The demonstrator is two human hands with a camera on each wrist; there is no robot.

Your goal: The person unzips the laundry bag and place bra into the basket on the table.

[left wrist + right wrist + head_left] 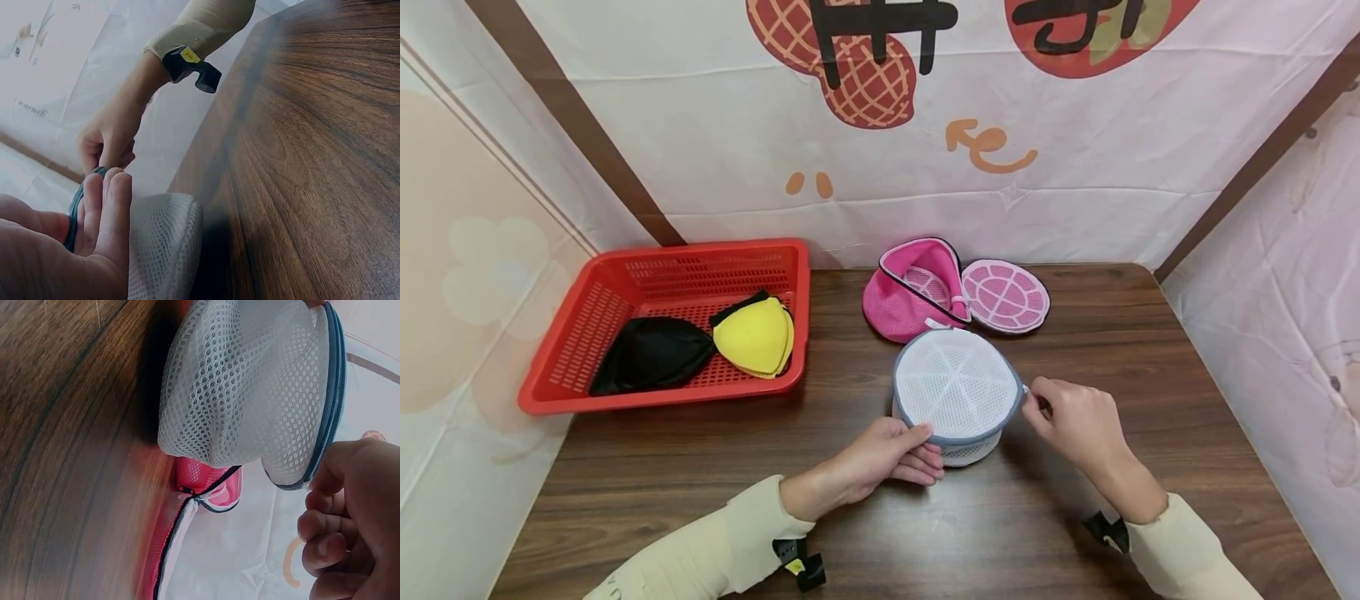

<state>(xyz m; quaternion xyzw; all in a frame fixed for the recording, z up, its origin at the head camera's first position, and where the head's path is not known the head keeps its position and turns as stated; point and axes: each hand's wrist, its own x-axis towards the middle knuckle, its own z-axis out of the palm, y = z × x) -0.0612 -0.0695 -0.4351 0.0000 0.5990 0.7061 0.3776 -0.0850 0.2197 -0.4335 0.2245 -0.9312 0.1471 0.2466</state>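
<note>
A round white mesh laundry bag (pixel 958 382) with a blue-grey zipper rim stands on the table, its lid lying over the top. At its near left edge my left hand (pixel 891 457) pinches the rim, thumb on top and fingers below. My right hand (pixel 1078 421) pinches the small tab at the bag's right edge. In the right wrist view, the dark zipper (pixel 334 394) runs round the mesh and looks closed on this side, with the right fingertips (pixel 322 481) at its lower end.
Behind the white bag lies an open pink mesh laundry bag (pixel 891 304), its round lid (pixel 1006 297) flopped to the right. A red plastic basket (pixel 561 367) at the left holds black bra cups (pixel 655 354) and yellow ones (pixel 754 337). Printed curtains (pixel 880 183) hang round the table.
</note>
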